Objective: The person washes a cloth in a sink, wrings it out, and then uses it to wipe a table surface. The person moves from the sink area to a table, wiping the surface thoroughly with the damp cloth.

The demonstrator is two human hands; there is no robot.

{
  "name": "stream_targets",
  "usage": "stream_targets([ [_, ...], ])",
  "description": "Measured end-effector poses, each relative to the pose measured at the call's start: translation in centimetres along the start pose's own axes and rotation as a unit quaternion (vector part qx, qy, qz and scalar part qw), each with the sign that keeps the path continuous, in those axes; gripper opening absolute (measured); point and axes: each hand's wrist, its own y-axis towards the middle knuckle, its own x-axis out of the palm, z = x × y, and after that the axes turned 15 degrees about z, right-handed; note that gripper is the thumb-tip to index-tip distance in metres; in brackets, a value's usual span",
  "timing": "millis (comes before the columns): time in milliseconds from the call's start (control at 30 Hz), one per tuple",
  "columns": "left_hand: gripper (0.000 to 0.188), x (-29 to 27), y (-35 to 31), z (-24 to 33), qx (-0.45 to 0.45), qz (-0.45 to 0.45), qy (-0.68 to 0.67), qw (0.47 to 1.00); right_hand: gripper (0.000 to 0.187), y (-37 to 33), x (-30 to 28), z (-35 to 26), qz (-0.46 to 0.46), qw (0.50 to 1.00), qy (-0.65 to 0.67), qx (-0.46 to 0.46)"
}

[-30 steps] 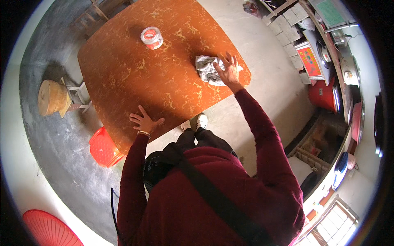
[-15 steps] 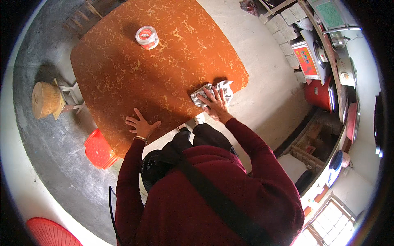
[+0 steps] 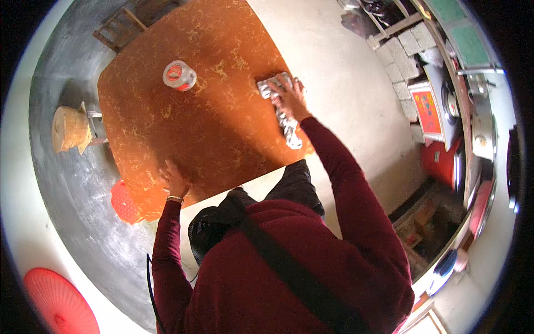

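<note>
My left hand (image 3: 175,179) rests on the near left part of an orange-brown, marbled table (image 3: 222,128), its fingers stretched apart and holding nothing. Under my right hand (image 3: 291,100) is a crumpled white-and-grey cloth (image 3: 291,132), pressed against the tabletop by the right edge. Part of the cloth bunches beyond my fingers, and a tail of it trails toward me. A clear round jar (image 3: 179,75) with a red-and-white label stands on the table, farther off and left of the cloth.
A round wooden tub (image 3: 69,129) sits on a stool at the left. Beside the table's near left corner is a red plastic stool (image 3: 124,201). A wooden chair (image 3: 120,30) stands at the far left. Shelving with a red-fronted box (image 3: 427,111) lines the right side.
My right hand has moved away from me with the cloth, which now stretches out longer. My left hand stays on the table. The view has shifted slightly.
</note>
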Motion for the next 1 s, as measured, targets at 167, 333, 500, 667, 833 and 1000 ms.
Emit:
stream_targets([
  [167,0.13,-4.5,4.2,18.2,-0.149,-0.081,-0.026,0.985,0.057,-3.6,-6.7,-3.5,-0.079,0.989,0.102,-0.068],
  [333,0.143,-7.2,6.3,28.5,-0.201,-0.155,-0.024,0.967,0.06,-7.2,-7.7,-1.3,-0.136,0.956,0.193,-0.173],
  [500,0.146,-6.1,5.7,28.0,-0.214,-0.138,-0.087,0.963,0.062,-0.9,-5.0,1.1,-0.154,0.945,0.189,-0.219],
  [667,0.145,-7.5,6.2,28.6,-0.224,-0.132,-0.121,0.958,0.055,10.3,3.6,3.5,-0.039,0.977,0.11,-0.177],
  [833,0.146,-7.2,6.1,28.7,-0.219,-0.106,-0.098,0.965,0.056,11.3,2.7,0.7,-0.004,0.989,0.092,-0.115],
  [1000,0.142,-7.9,6.3,28.9,-0.241,-0.117,-0.083,0.96,0.052,0.2,-4.3,-2.4,-0.11,0.951,0.164,-0.239],
])
